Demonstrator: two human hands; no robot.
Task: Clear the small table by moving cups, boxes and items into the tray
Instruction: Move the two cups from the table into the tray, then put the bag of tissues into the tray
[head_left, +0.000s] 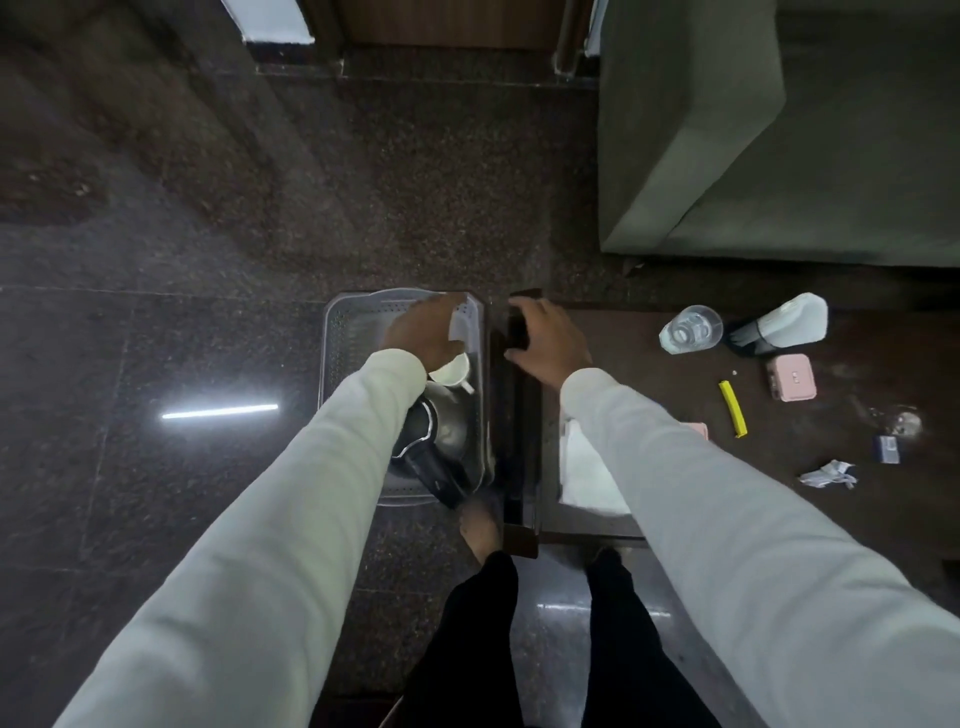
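- Left hand (423, 332): over the far part of the tray (337, 332), fingers curled around a whitish item (460, 325); what the item is cannot be told.
- Right hand (548, 340): at the table's (883, 499) left far corner, closed on a dark object (517, 325) standing at the edge.
- Tray: grey, perforated, on the floor just left of the table. It holds a white cup (451, 370) and a black kettle (434, 441) nearer the person.
- On the table, far side: a clear cup (691, 328) beside a white bottle (789, 322) lying on its side.
- Middle: a pink box (790, 384), a yellow clip (733, 408).
- Right near area: a small blue box (887, 448), a crumpled paper (828, 474).
- White tissue (584, 473) lies partly under the right sleeve.
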